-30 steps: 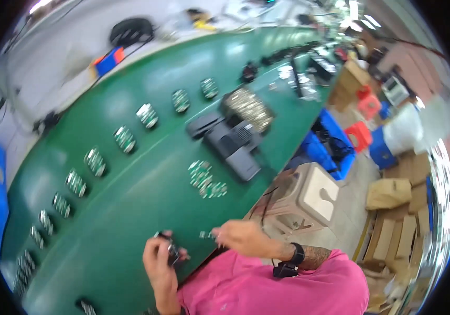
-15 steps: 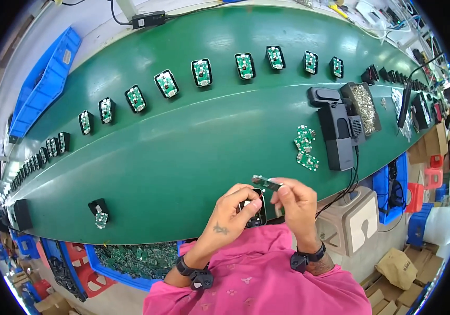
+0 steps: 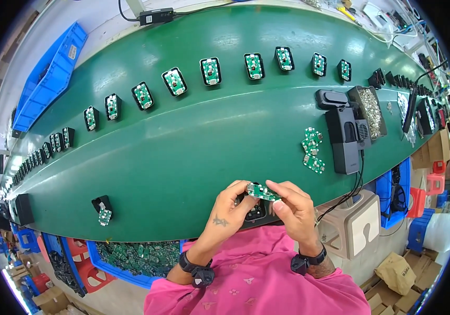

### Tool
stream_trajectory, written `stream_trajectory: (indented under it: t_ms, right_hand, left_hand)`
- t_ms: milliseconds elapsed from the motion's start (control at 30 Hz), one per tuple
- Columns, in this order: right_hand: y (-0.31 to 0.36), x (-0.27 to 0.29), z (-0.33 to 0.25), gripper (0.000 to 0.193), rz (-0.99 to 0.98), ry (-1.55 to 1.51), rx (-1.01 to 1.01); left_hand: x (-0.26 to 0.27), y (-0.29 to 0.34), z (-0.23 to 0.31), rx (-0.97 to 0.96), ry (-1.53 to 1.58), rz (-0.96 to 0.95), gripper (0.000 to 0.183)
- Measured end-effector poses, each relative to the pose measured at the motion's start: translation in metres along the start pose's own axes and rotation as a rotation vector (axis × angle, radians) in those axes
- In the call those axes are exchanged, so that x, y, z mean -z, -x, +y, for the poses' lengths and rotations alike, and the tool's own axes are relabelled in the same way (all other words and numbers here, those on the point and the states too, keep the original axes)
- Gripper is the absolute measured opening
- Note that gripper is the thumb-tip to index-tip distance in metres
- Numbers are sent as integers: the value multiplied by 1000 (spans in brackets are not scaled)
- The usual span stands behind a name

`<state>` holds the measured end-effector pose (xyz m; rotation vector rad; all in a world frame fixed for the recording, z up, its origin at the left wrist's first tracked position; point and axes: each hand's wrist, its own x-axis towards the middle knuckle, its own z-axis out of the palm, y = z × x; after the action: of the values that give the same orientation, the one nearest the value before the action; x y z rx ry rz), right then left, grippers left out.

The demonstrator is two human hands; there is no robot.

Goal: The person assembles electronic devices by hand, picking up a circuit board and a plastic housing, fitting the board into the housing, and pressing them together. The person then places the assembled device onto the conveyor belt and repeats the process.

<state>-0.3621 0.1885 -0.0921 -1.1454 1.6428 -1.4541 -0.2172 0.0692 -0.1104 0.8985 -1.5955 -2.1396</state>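
In my right hand (image 3: 297, 206) a green circuit board (image 3: 261, 192) is pinched between thumb and fingers, its component side facing up. My left hand (image 3: 228, 206) is wrapped around a black plastic housing (image 3: 256, 212), partly hidden under the board and fingers. The board's left end is close to my left fingertips; whether they touch it I cannot tell. Several loose circuit boards (image 3: 313, 149) lie on the green table (image 3: 183, 157) to the right. A row of black housings with boards in them, one being this filled housing (image 3: 211, 72), curves across the far side.
A black device with a cable (image 3: 344, 139) stands at right beside a tray of small metal parts (image 3: 370, 113). At left lies an open black housing (image 3: 100, 202) with a board against it. A blue bin of boards (image 3: 136, 258) sits below the near edge, and a beige stool (image 3: 359, 223) at right.
My right hand has tilted the circuit board so its component face shows, and brought it down and left over the housing. The left hand still holds the housing. The whole view has shifted slightly.
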Motion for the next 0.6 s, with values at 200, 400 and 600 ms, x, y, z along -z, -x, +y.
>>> stream_trajectory:
  t_ms: [200,400,600]
  right_hand:
    - [0,-2,2,42,-17,2,-35]
    - [-8,8,-11,45,-70,112,4]
    - [-17,22,-8,43,-98,215,77]
  left_hand:
    - [4,0,-4,-104,-20,-26,28]
    - [-5,6,16,-74,289,2,66]
    - [1,3,21,-23,309,-154,61]
